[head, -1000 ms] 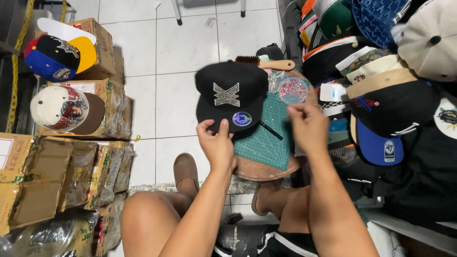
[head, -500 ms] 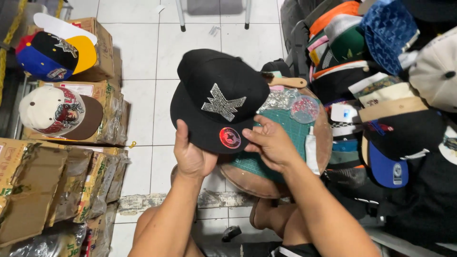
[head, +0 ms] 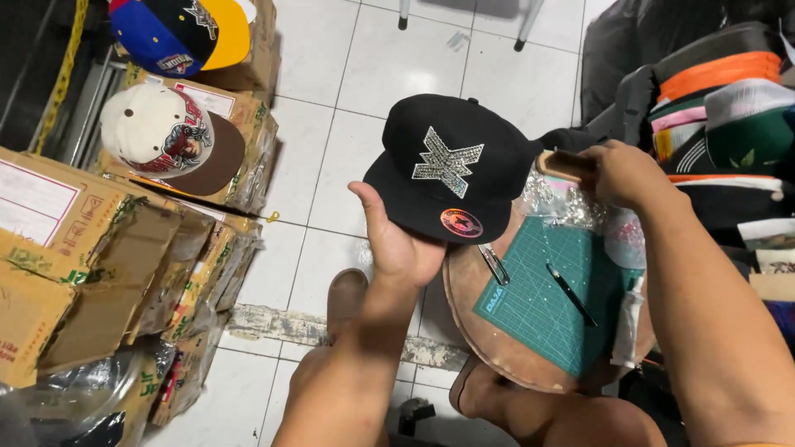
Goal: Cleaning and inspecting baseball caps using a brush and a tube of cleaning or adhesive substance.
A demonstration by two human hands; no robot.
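Note:
My left hand (head: 400, 244) holds a black flat-brim cap (head: 451, 170) by the underside of its brim, lifted above the floor and the table's left edge. The cap carries a sparkling rhinestone cross emblem on its front and a round shiny sticker on the brim. My right hand (head: 623, 172) is closed around the wooden handle of a brush (head: 560, 163) at the far side of the round wooden table (head: 468, 310). The brush's bristle end is hidden behind the cap.
On the table lie a green cutting mat (head: 551, 294), a black pen (head: 570, 294), tweezers (head: 494, 265), a white glue tube (head: 628, 323) and a bag of rhinestones (head: 571, 207). Cardboard boxes (head: 74, 248) with two caps (head: 170, 136) stand left. Stacked caps (head: 729, 108) fill the right.
My right hand left the cap's brim and moved to the back of the table, closing on the brush handle. My left hand alone now holds the cap. The view shifted left.

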